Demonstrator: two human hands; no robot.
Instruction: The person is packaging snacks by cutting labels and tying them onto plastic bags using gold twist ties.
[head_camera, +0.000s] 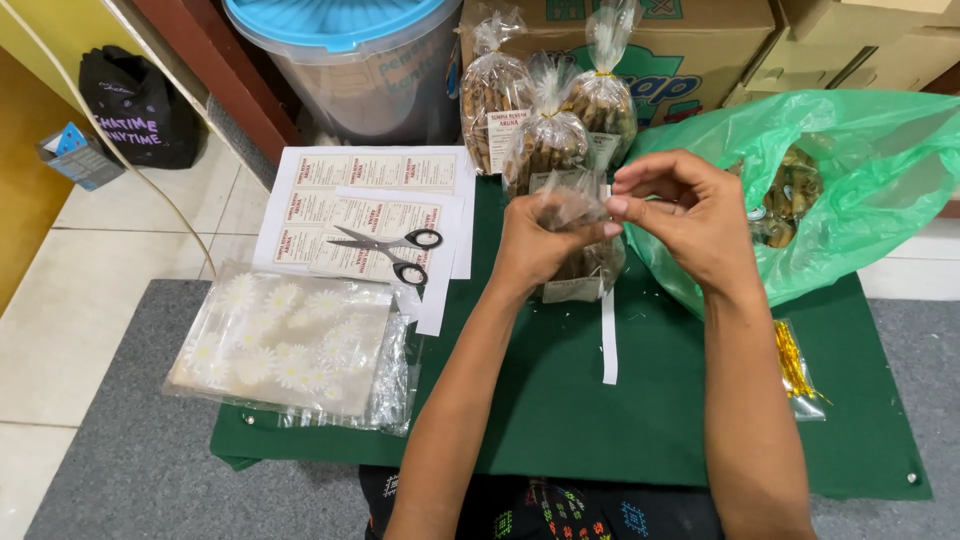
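Both hands close on the clear snack bag's neck at mid-bench: left hand (535, 240) gripping the snack bag (580, 262), right hand (680, 215) pinching its top. Seemingly sealing; next needs a gold tie (792, 360).

Green mat (560, 400) carries scissors (390, 245), label sheets (375, 170), cellophane bags (285, 345).

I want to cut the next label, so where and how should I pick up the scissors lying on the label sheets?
Probably by the black loop handles at the right end of the scissors, coming from above. They lie flat on the label sheets, blades closed and pointing left, so the handles sit nearest the left hand. Both hands, the right hand too, are busy at the neck of a cookie bag.
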